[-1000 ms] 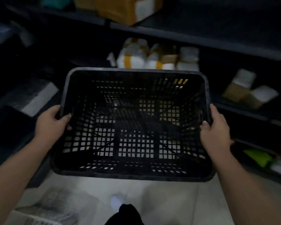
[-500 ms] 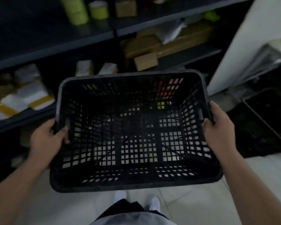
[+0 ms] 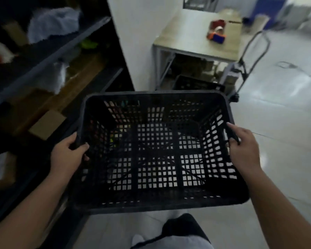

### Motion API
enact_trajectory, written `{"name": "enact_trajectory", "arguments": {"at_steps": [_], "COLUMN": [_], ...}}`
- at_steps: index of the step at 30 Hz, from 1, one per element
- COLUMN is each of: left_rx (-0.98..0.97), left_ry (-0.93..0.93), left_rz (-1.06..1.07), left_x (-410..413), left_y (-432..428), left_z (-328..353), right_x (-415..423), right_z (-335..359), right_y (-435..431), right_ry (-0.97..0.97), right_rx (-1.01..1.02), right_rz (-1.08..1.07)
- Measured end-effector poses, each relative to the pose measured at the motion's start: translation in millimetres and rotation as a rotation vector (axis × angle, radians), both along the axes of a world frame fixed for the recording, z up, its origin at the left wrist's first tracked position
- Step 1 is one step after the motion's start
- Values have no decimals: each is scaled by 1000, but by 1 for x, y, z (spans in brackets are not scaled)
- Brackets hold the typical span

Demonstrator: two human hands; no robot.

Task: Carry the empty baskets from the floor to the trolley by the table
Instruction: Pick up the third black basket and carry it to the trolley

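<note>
I hold an empty black lattice basket (image 3: 156, 155) in front of me at waist height. My left hand (image 3: 68, 155) grips its left rim and my right hand (image 3: 242, 150) grips its right rim. Ahead, past the basket's far edge, stands the trolley (image 3: 255, 56) with a grey tubular handle, beside a light wooden table (image 3: 192, 35). Another black basket (image 3: 196, 84) rests low by the table, partly hidden behind the basket I hold.
Dark shelving (image 3: 48, 56) with cardboard boxes and white bags runs along my left. A white wall (image 3: 133, 36) ends just left of the table. Red and blue items (image 3: 216, 32) lie on the tabletop. Pale tiled floor (image 3: 284, 114) stretches to the right.
My view has swung right, away from the shelves, so the table and trolley have come into sight. Both hands keep the same grip on the basket.
</note>
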State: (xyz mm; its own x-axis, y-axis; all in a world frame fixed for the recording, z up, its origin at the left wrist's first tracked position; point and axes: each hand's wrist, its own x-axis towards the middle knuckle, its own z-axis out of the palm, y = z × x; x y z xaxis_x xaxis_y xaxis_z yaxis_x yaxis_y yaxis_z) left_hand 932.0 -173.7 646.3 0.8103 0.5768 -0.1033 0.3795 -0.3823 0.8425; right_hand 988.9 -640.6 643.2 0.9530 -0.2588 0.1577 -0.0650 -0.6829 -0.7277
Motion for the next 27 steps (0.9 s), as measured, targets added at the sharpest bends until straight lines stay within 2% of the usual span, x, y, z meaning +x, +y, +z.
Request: {"name": "enact_trajectory", "arguments": {"at_steps": [6,15,27], "left_rx": [-17,-53,23], "left_ry": [1,-23,10], "left_rz": [-134,-305,-370], "left_x": [119,281,524], "left_y": [-79,-205,-267], "left_z": [10,10,-44], "right_x": [34,152,354], "right_z": [-7,-19,-69], "right_y": [-88,-204,-262], "right_ry": [-39,-20,43], "right_rx": [57,114,110], "right_rz": [-154,-267,-334]}}
